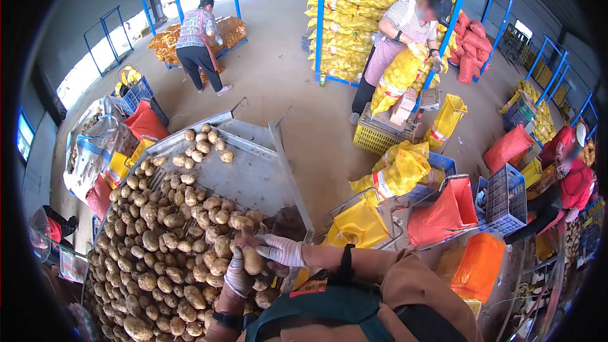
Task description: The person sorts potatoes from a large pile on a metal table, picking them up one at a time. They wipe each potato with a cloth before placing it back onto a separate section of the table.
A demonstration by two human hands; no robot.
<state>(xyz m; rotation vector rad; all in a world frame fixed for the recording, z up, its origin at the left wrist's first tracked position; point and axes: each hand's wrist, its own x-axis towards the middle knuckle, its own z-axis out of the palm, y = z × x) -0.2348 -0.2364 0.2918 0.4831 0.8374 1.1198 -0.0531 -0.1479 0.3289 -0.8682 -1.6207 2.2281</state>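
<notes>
My left hand [237,275], in a pale fingerless glove or wrap, is closed against a potato [254,261] at the near right of the heap. My right hand [283,251], wrapped the same way, reaches in from the right. Its fingers are bent over the top and side of that potato. The two hands meet there, and parts of the fingers are hidden. Under and around them lies a large heap of earthy potatoes [166,240], spread over a metal sorting table [253,180]. A small group of potatoes [201,147] sits higher on the sheet.
Yellow mesh sacks [402,174], an open red sack [443,212] and an orange sack [479,266] stand to my right. One co-worker [405,44] handles a full yellow sack by a blue frame; another person [199,44] bends over sacks behind. More people sit at far right.
</notes>
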